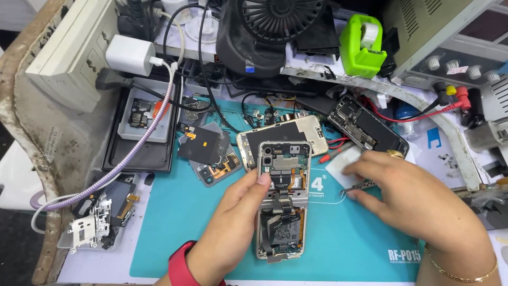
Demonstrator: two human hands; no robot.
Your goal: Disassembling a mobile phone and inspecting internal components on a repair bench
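Opened flip phone (pixel 283 198) laid flat on blue mat (pixel 174 222), back cover off, boards and flex cables exposed. Steadied at left edge by left hand (pixel 233 222), thumb pressed on. Tweezers (pixel 359 186) pinched in right hand (pixel 410 198) fingers, just beside phone. Internals seen in place; strip-down judged part done. 2 more opened phones (pixel 365 124) lie behind.

Phone repair workshop: opened phones (pixel 365 126), teal repair mat (pixel 344 238), power supply (pixel 450 39).

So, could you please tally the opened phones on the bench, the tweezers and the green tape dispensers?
Opened phones: 3 – foldable phone under the left hand, pale phone behind it, dark phone at the back
Tweezers: 1 – tweezers in the right hand
Green tape dispenser: 1
Total: 5
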